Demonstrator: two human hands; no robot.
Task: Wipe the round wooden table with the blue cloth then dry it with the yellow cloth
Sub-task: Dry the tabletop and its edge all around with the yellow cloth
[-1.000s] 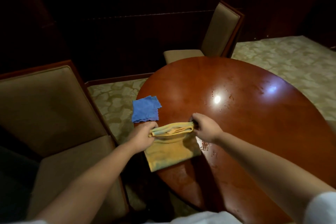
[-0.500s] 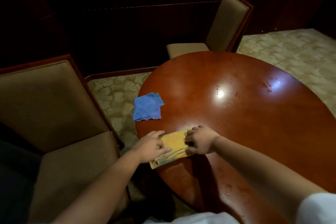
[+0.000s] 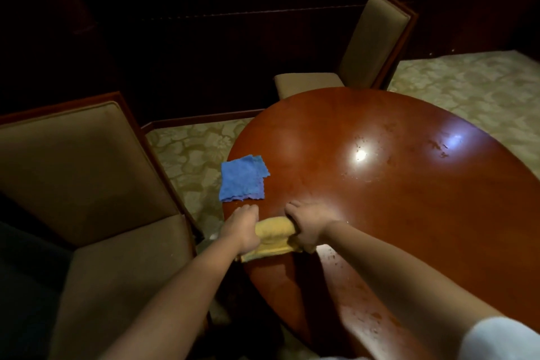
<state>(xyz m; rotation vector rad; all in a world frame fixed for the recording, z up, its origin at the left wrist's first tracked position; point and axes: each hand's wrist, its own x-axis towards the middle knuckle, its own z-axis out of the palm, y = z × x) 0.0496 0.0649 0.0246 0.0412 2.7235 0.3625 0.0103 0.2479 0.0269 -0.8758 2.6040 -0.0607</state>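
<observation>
Yellow cloth bunched into a roll at the near-left edge of the round wooden bench. Left hand grips its left end, fingers curled round the fabric; right hand grips the right end likewise. A flap of the cloth hangs flat below the roll, toward the bench rim.

Blue cloth lies flat just beyond the yellow cloth, at the bench's left edge, slightly overhanging; apart from both hands.

2 upholstered chairs: near chair left of the yellow cloth, far chair behind the bench. Patterned carpet around. Wet spots on bench surface right of the yellow cloth.
</observation>
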